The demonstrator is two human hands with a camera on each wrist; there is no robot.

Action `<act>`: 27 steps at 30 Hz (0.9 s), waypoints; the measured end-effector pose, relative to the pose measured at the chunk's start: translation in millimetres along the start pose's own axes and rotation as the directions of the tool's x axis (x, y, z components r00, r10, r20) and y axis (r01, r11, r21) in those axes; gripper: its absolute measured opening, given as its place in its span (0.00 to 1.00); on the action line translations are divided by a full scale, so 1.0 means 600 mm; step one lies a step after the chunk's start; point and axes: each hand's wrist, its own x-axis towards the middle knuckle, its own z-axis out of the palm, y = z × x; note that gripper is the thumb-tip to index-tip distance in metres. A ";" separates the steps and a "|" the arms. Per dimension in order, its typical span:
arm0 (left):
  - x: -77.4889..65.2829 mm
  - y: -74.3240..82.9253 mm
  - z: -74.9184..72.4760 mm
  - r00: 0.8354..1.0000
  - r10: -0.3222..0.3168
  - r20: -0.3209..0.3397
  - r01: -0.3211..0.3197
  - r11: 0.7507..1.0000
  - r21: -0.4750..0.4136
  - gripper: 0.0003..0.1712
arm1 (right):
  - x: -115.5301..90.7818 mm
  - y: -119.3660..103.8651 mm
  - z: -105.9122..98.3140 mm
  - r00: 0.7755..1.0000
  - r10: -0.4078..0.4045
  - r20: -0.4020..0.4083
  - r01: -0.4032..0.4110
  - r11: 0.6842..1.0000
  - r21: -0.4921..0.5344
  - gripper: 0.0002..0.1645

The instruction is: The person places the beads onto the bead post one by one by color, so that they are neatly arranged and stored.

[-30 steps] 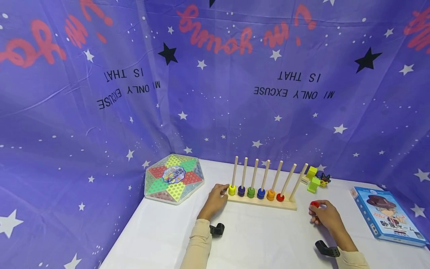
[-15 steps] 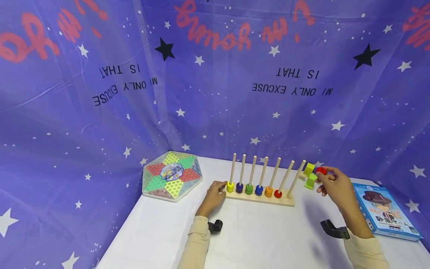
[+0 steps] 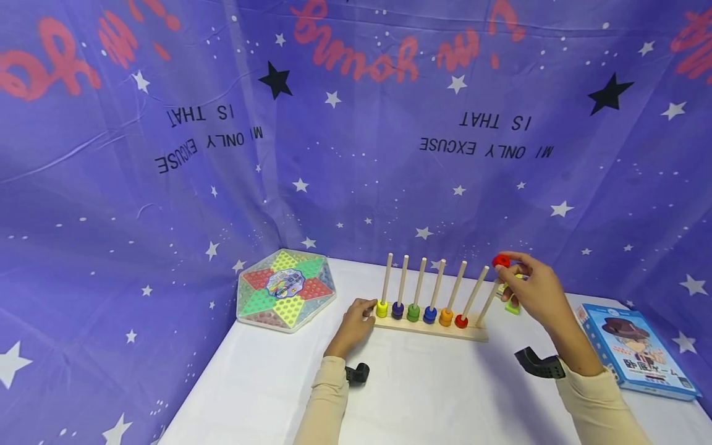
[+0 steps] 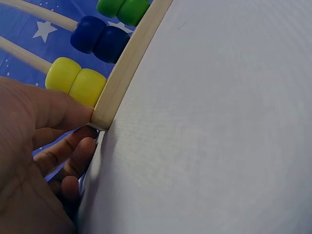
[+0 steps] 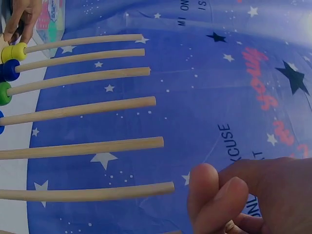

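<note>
A wooden bead rack (image 3: 428, 332) with several upright pegs stands on the white table. Yellow (image 3: 381, 309), purple, green, blue, orange and red beads (image 3: 461, 321) sit low on its pegs, one colour per peg. My left hand (image 3: 355, 327) holds the left end of the base, thumb beside the yellow beads (image 4: 87, 87) and fingers at the underside. Between thumb and fingers of my right hand (image 3: 535, 290) is a loose red bead (image 3: 501, 260), at the top of the rightmost peg (image 3: 487, 304), which carries no bead. In the right wrist view the bead is hidden.
A hexagonal Chinese checkers box (image 3: 286, 290) lies left of the rack. At the right lies a blue game box (image 3: 639, 352). Green blocks (image 3: 512, 307) stand behind my right hand, partly covered. A purple starry cloth (image 3: 356, 154) hangs behind the table.
My right hand has carried the red bead up from low at the right of the rack, past the green blocks, then left to the rightmost peg's top. The left hand stays put.
</note>
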 end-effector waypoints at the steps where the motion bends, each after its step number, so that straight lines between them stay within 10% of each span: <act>1: 0.000 0.001 0.000 1.000 -0.001 0.003 0.001 1.000 -0.001 0.25 | 0.002 0.001 0.002 1.000 -0.002 0.006 0.002 1.000 -0.006 0.33; 14: 0.001 0.001 0.000 1.000 -0.013 0.004 0.013 1.000 0.009 0.25 | 0.016 -0.001 0.026 0.997 0.012 0.073 -0.006 0.997 -0.077 0.26; 27: 0.001 -0.003 0.000 1.000 0.006 0.003 -0.006 1.000 0.000 0.25 | -0.002 0.008 0.015 0.998 0.020 0.053 -0.017 0.999 -0.052 0.40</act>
